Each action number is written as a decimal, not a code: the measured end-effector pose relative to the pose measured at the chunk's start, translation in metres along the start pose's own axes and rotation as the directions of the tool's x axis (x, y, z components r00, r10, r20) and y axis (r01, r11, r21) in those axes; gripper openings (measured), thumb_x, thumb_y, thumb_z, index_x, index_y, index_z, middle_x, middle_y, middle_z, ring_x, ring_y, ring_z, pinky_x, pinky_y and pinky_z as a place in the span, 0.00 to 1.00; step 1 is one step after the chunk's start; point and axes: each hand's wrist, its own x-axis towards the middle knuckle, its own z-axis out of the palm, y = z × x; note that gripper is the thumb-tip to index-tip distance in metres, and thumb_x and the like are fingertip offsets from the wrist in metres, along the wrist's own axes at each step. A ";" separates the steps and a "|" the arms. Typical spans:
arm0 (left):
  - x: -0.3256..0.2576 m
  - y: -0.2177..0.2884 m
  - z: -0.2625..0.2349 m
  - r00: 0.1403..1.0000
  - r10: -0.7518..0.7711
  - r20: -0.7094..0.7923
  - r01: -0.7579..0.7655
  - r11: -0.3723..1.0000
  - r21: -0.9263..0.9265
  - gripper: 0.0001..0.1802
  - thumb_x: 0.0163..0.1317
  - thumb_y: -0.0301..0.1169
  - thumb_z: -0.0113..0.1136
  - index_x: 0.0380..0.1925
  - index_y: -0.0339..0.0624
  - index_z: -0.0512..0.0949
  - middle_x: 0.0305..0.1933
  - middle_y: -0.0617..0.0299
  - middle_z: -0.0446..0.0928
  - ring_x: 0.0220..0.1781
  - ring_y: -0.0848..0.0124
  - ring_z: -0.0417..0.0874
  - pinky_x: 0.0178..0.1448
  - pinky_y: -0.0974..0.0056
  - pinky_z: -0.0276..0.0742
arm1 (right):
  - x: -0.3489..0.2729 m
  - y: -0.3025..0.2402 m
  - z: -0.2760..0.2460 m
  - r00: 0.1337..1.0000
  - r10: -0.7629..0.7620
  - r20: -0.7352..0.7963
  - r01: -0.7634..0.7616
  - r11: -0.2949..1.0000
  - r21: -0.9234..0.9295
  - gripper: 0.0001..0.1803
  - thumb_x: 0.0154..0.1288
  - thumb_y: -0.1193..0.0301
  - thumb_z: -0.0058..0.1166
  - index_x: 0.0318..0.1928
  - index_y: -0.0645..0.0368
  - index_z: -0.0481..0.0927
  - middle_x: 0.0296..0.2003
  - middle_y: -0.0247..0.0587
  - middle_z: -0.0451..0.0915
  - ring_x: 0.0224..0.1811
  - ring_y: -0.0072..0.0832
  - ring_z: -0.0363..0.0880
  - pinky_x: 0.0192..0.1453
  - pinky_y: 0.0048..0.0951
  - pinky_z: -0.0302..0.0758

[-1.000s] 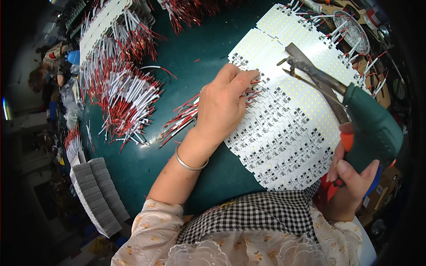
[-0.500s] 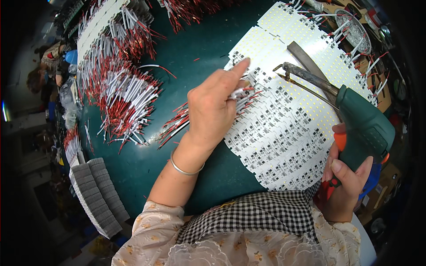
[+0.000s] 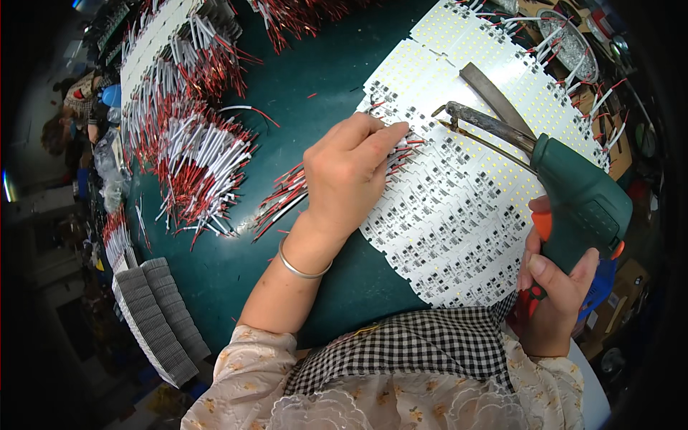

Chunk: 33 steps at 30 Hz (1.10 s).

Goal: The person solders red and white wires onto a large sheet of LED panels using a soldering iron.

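**Wire held to the pad, iron coming in**

My left hand [image 3: 351, 172] is pinching a bundle of red-and-white wires [image 3: 287, 201] and pressing their ends onto the white LED board panel [image 3: 459, 215], which lies flat on the green work mat [image 3: 322, 93]. My right hand [image 3: 555, 287] is wrapped tight round the grip of the green soldering gun [image 3: 580, 201], one finger by the orange trigger; its dark tip [image 3: 448, 111] hovers just beside my left fingertips [image 3: 394, 132].

To do this well, I'd keep the bare end flat on its pad, bring the tip down onto the joint — not the insulation — and keep my fingertips behind the heat. Heaps of cut wires [image 3: 193, 158] lie at my left, well apart.
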 end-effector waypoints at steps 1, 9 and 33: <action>0.000 0.000 0.000 1.000 0.000 0.000 0.000 1.000 -0.002 0.24 0.38 0.10 0.59 0.36 0.44 0.86 0.29 0.60 0.79 0.25 0.70 0.80 0.28 0.68 0.74 | 0.000 -0.001 0.002 1.000 0.006 -0.015 -0.006 1.000 0.004 0.34 0.52 0.73 0.60 0.57 0.79 0.63 0.29 0.47 0.73 0.15 0.22 0.70 0.17 0.22 0.73; -0.001 0.001 0.002 0.999 -0.001 0.048 0.001 1.000 -0.005 0.27 0.34 0.09 0.55 0.37 0.43 0.86 0.28 0.60 0.78 0.24 0.69 0.79 0.26 0.67 0.74 | 0.001 -0.003 0.007 0.999 0.046 -0.009 -0.046 0.999 -0.002 0.34 0.50 0.75 0.59 0.57 0.79 0.63 0.29 0.48 0.73 0.15 0.21 0.70 0.18 0.22 0.73; -0.001 -0.001 0.002 0.996 -0.044 0.073 0.049 0.997 -0.058 0.28 0.35 0.08 0.53 0.39 0.41 0.85 0.28 0.60 0.77 0.26 0.68 0.81 0.28 0.66 0.76 | 0.005 -0.002 0.012 0.989 0.137 0.048 -0.137 0.991 0.000 0.39 0.51 0.84 0.59 0.65 0.69 0.61 0.53 0.60 0.74 0.32 0.23 0.76 0.25 0.20 0.76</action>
